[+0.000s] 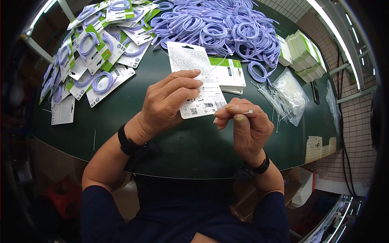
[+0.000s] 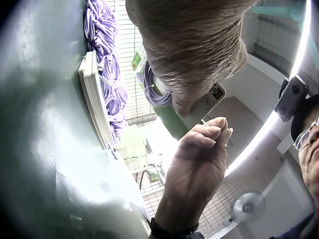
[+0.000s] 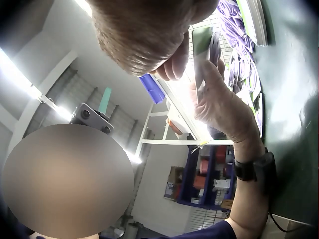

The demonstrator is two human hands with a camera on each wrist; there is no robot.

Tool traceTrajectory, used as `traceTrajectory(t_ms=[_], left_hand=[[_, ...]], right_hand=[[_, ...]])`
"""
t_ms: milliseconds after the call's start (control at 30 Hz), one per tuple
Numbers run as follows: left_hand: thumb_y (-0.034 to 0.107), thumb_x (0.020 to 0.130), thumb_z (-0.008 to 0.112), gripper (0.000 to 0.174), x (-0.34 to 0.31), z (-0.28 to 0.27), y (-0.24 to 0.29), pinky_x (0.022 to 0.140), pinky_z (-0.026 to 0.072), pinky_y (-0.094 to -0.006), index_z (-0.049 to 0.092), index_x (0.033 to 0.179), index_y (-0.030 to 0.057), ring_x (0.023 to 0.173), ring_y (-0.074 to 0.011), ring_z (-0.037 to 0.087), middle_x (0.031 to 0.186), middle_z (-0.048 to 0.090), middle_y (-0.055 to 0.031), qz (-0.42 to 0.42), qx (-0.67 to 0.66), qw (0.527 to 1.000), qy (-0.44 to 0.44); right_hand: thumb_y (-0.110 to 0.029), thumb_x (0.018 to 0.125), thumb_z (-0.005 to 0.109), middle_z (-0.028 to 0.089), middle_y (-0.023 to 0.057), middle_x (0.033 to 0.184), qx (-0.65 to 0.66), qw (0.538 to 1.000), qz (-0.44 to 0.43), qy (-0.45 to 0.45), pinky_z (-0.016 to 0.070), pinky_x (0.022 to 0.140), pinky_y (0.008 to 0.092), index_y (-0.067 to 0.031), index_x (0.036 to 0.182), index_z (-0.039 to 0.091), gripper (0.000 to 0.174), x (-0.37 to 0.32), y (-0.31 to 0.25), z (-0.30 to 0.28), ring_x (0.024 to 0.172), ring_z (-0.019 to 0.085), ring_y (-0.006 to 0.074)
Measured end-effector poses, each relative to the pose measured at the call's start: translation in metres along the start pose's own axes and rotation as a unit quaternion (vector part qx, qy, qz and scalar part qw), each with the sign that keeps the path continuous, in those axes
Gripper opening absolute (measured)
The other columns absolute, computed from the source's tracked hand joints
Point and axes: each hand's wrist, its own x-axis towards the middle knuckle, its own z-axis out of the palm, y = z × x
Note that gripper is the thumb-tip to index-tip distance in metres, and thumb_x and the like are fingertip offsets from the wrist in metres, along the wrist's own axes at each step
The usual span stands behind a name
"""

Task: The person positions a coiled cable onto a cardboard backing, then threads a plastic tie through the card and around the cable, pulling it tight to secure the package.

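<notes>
We see the left hand (image 1: 168,103) raised over the middle of the table (image 1: 182,150), its fingers curled round a card (image 1: 189,58). The hand grips the card's left edge, thumb behind and fingers across the printed white back, which faces us. The card is held clear of the table and tilts a little to the right. From the left wrist we see its green front, where a purple coil (image 2: 154,92) lies against it.

The right hand (image 1: 250,131) is just beside the card's lower right corner. Thumb and forefinger are pinched together on a thin white tie (image 1: 248,111), and the other fingers are folded in. We cannot tell whether the tie touches the card.

Behind the card a stack (image 1: 230,75) of green-and-white cards lies flat on the table. Beyond it a big pile (image 1: 219,28) of purple cables covers the far side. To the left, packed cards (image 1: 97,52), each with a coiled cable, lie overlapping in a loose heap. To the right of the hands a clear bag (image 1: 291,95) of white ties lies open, with loose ties (image 1: 268,99) spilling toward the stack. Further right, near the table's edge, bundles (image 1: 306,54) of cards stand in rows. A dark band sits on each wrist.
</notes>
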Motion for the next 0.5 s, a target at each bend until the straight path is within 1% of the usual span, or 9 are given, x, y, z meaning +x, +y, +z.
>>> traceTrajectory(t_ms=[267, 400, 500], left_hand=[[0.007, 0.072, 0.088, 0.028, -0.0013, 0.0008, -0.0004, 0.087, 0.0640, -0.0396, 0.067, 0.091, 0.0035, 0.111, -0.0334, 0.075, 0.104, 0.076, -0.0097, 0.004, 0.018, 1.000, -0.005], [0.011, 0.076, 0.090, 0.028, -0.0020, 0.0004, -0.0010, 0.089, 0.0637, -0.0417, 0.068, 0.091, 0.0027, 0.111, -0.0360, 0.075, 0.105, 0.077, -0.0124, 0.010, 0.022, 1.000, -0.011], [0.009, 0.074, 0.087, 0.026, 0.0003, 0.0008, 0.0026, 0.086, 0.0642, -0.0395, 0.068, 0.090, 0.0034, 0.108, -0.0331, 0.076, 0.102, 0.076, -0.0097, 0.015, 0.028, 1.000, 0.000]], right_hand=[[-0.011, 0.112, 0.053, 0.073, 0.0230, 0.096, -0.018, 1.000, 0.002, -0.010, 0.0586, 0.063, 0.0327, 0.0046, 0.119, 0.061, 0.019, 0.0006, -0.0018, -0.0026, 0.075, 0.070, 0.0225], [-0.010, 0.111, 0.053, 0.073, 0.0220, 0.096, 0.000, 1.000, 0.014, 0.006, 0.0589, 0.065, 0.0318, 0.0051, 0.118, 0.063, 0.019, 0.0000, -0.0025, 0.0010, 0.077, 0.070, 0.0221], [-0.006, 0.105, 0.064, 0.074, 0.0200, 0.097, -0.036, 0.999, 0.024, 0.006, 0.0584, 0.068, 0.0306, 0.0047, 0.115, 0.067, 0.015, 0.0023, -0.0054, 0.0025, 0.079, 0.070, 0.0223]])
